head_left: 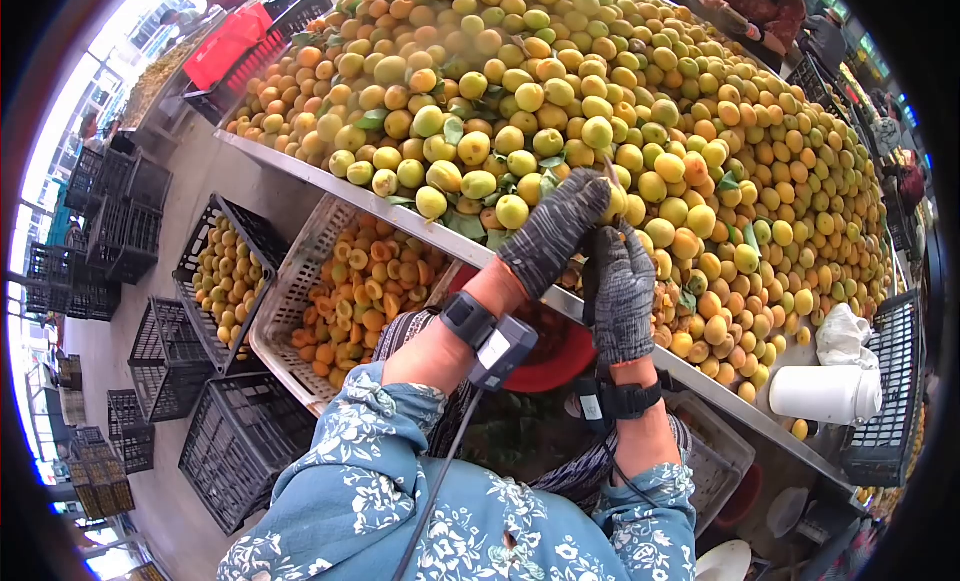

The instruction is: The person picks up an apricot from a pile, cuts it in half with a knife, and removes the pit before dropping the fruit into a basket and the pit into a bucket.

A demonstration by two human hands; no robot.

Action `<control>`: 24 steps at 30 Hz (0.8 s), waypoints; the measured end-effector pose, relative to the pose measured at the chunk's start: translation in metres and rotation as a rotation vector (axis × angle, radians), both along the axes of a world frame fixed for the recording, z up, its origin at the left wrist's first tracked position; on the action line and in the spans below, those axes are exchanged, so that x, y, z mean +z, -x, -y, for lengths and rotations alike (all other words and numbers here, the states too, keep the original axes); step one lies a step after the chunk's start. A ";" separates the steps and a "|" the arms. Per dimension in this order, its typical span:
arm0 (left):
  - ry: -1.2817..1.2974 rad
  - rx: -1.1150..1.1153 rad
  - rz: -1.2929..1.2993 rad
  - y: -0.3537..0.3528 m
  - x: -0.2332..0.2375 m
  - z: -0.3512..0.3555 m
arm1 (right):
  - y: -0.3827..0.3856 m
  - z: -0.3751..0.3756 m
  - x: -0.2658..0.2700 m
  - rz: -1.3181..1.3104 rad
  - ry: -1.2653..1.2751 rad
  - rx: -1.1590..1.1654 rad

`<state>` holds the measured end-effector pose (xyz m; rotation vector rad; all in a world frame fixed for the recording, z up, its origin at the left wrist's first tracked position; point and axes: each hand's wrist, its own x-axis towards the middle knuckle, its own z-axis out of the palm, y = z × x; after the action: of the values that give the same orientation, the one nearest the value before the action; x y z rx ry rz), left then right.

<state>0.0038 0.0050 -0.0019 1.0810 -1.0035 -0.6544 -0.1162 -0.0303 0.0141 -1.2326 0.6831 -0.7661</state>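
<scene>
Both hands wear dark grey knit gloves and meet at the near edge of a big heap of yellow-green and orange fruit (560, 91). My left hand (557, 229) is closed, its fingertips around a yellowish fruit (617, 203); a thin pointed thing (610, 168) sticks up beside them. Just right of it, my right hand (622, 286) has its fingers bent up against the same fruit from below. What its palm holds, if anything, is hidden. The metal table rim (455, 243) runs below both hands.
A white basket (272, 319) of halved orange fruit stands at lower left, beside a black crate (212, 343) of whole fruit. More black crates (240, 451) are farther left. A red basin (572, 361) sits under the forearms. A white container (822, 394) stands at right; a co-worker (765, 11) is across the heap.
</scene>
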 end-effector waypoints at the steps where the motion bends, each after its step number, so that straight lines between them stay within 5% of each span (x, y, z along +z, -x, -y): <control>1: -0.002 -0.005 0.001 0.002 0.002 -0.002 | 0.001 0.000 -0.001 0.001 -0.002 -0.005; 3: -0.138 -0.051 -0.061 0.004 0.006 -0.003 | 0.003 0.005 -0.005 0.049 0.083 0.032; 4: -0.203 -0.106 -0.168 0.002 0.007 0.000 | 0.002 0.007 -0.008 -0.049 0.691 -0.059; 5: -0.205 -0.111 -0.169 -0.001 0.008 0.000 | 0.005 0.008 -0.009 -0.051 0.689 -0.063; 7: -0.231 -0.138 -0.237 -0.007 0.011 -0.001 | 0.011 0.006 -0.003 -0.060 -0.068 0.037; 10: -0.111 -0.052 -0.279 -0.006 0.012 0.000 | 0.013 0.001 0.005 -0.114 -0.172 0.092; 18: -0.108 -0.055 -0.335 -0.003 -0.013 0.000 | 0.001 0.001 -0.021 -0.082 0.004 -0.008; 20: -0.180 -0.082 -0.236 0.002 -0.005 -0.007 | -0.002 0.017 -0.047 -0.188 0.634 -0.109; 21: -0.219 -0.099 -0.186 0.005 0.000 -0.008 | 0.002 0.016 -0.045 -0.191 0.631 -0.114; 23: -0.225 -0.120 -0.336 0.005 0.014 -0.004 | 0.003 0.006 -0.004 -0.097 0.091 0.001; 24: -0.183 -0.089 -0.250 0.004 0.016 -0.002 | 0.004 0.004 -0.002 -0.095 0.090 0.000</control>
<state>-0.0002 0.0073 0.0142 1.0866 -0.7897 -0.9438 -0.1201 -0.0340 0.0125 -1.3581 0.7327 -0.7485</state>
